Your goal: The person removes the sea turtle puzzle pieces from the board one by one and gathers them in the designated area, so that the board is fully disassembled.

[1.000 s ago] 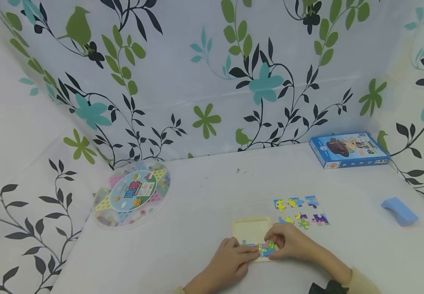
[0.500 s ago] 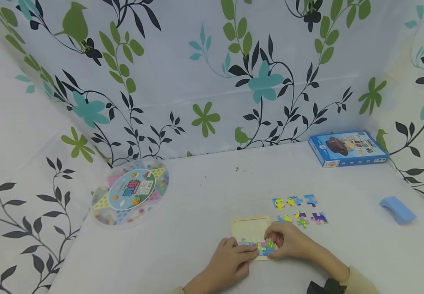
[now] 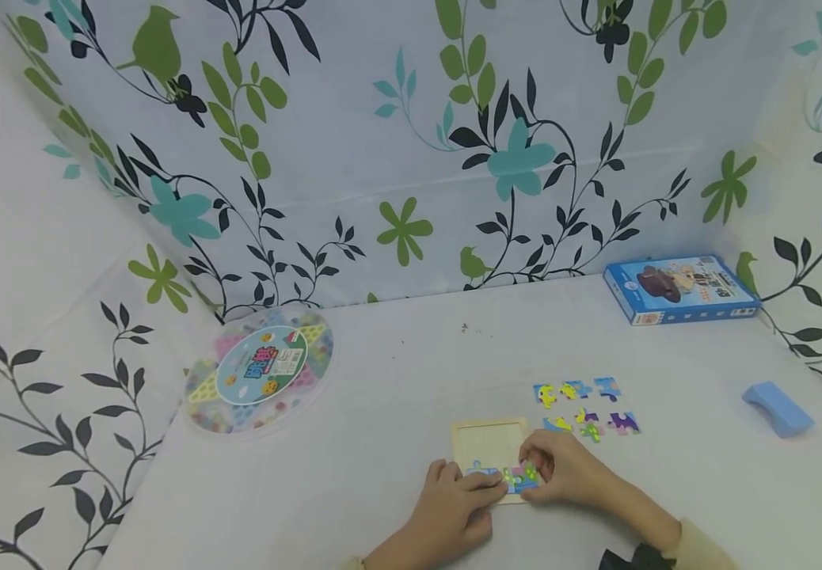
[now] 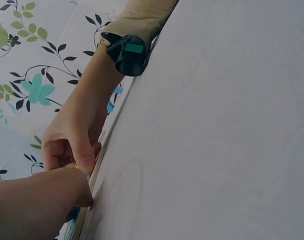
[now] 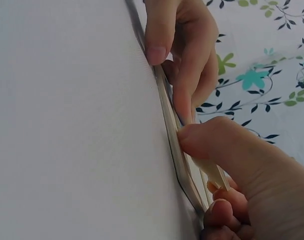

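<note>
A small square wooden puzzle tray point(image 3: 457, 447) lies on the table, with joined jigsaw pieces point(image 3: 477, 468) along its near side. My left hand point(image 3: 451, 507) rests on those pieces with its fingers stretched out, covering part of them. At the tray's near right corner, my right hand point(image 3: 566, 469) pinches a green, pink and blue puzzle piece point(image 3: 528, 476) between thumb and fingers. The right wrist view shows this puzzle piece point(image 5: 219, 175) edge-on and tilted above the tray. The left wrist view shows both hands close together, hiding most of the tray.
Loose puzzle pieces point(image 3: 623, 423) lie in two rows beyond the right hand. A blue arched block point(image 3: 778, 409) is at the right, a blue box point(image 3: 682, 290) at the back right. A round clear case point(image 3: 261, 368) of colourful bits stands at the left.
The head view shifts slightly. Both hands stay at the tray, the left still on the joined pieces and the right still pinching the puzzle piece at the corner.
</note>
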The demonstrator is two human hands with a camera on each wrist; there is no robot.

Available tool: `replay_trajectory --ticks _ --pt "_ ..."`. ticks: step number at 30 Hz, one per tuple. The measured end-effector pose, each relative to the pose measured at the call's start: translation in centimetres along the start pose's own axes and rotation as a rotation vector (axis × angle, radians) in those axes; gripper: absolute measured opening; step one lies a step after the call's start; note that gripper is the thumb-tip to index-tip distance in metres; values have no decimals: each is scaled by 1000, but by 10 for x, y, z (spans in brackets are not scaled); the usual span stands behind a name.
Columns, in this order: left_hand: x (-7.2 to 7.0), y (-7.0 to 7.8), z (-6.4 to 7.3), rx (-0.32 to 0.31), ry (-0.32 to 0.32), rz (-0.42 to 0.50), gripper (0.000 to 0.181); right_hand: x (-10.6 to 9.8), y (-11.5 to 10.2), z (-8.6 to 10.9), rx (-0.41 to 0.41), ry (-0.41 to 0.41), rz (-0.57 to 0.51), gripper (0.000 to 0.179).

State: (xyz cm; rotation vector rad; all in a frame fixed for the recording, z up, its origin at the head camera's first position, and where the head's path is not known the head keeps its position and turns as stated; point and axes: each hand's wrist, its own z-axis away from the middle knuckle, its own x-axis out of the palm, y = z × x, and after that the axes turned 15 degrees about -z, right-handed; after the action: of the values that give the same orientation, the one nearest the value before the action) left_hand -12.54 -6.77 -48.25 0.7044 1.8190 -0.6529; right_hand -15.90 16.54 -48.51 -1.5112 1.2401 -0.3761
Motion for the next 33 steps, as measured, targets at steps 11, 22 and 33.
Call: replay_trajectory --ticks 11,22,33 --pt "-3 1 -2 -11 -46 15 39 5 -13 1 47 20 62 32" --pt "-3 3 -2 -18 -26 -9 37 4 -27 -4 161 -43 127 34" --pt "1 4 -2 9 -15 -30 40 3 -24 -5 167 -31 114 37"
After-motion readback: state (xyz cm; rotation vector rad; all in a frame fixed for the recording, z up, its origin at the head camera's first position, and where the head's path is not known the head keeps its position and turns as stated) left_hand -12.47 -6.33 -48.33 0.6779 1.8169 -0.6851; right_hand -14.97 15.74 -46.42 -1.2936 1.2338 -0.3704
